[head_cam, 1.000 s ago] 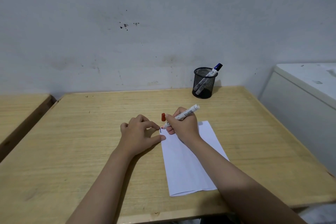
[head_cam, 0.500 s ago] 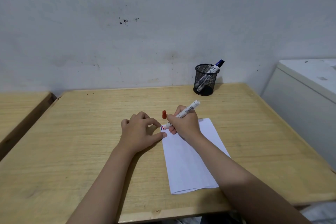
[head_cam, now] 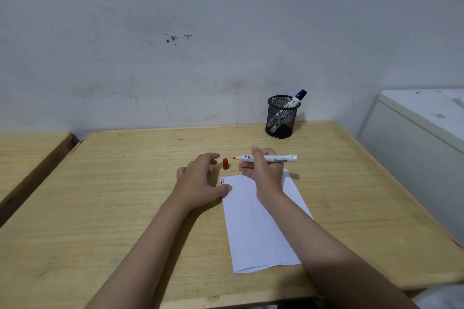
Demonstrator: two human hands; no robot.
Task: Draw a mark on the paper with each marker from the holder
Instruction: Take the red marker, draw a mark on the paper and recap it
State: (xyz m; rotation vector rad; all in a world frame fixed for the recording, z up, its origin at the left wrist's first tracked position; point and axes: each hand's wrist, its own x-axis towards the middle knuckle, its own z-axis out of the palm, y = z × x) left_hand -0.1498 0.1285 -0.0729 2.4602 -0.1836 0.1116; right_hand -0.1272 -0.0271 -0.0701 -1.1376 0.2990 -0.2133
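My right hand holds an uncapped red marker level above the table, its tip pointing left at the red cap, which stands on the wood. My left hand lies open beside the cap, fingers spread, thumb resting on the left edge of the white paper. Two short marks, one blue and one red, sit at the paper's top left corner. The black mesh holder stands at the back with a blue-capped marker leaning in it.
The wooden table ends at a grey wall behind the holder. A white cabinet stands close on the right. A second wooden table adjoins on the left across a narrow gap.
My right hand has lifted the red marker off the paper and turned it level, leaving a red mark. My left hand opened and its fingers reached toward the cap.
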